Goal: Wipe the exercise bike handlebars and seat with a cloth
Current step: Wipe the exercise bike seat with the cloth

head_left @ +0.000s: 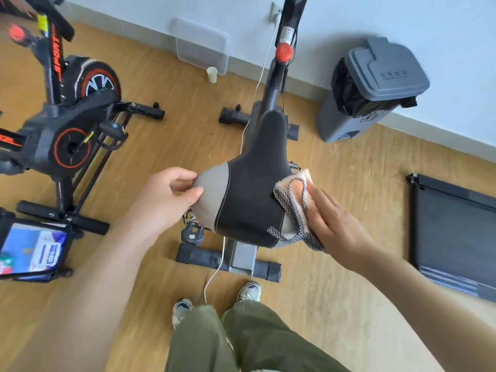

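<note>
The exercise bike's seat (255,189), black with grey rear corners, sits at the centre below me. My left hand (166,194) grips its grey left rear corner, thumb underneath. My right hand (335,224) presses a peach cloth with grey patterned edging (295,200) flat against the seat's right side. The bike's frame and red knob (284,52) run away from me toward the wall. The handlebars are out of view beyond the top edge.
A second black and red exercise bike (67,116) stands at the left. A grey lidded bin (375,87) stands by the wall at the right, a black treadmill (456,232) beyond my right arm. A paper cup (212,74) and clear tray (201,47) are by the wall. A white cable (217,267) crosses the floor.
</note>
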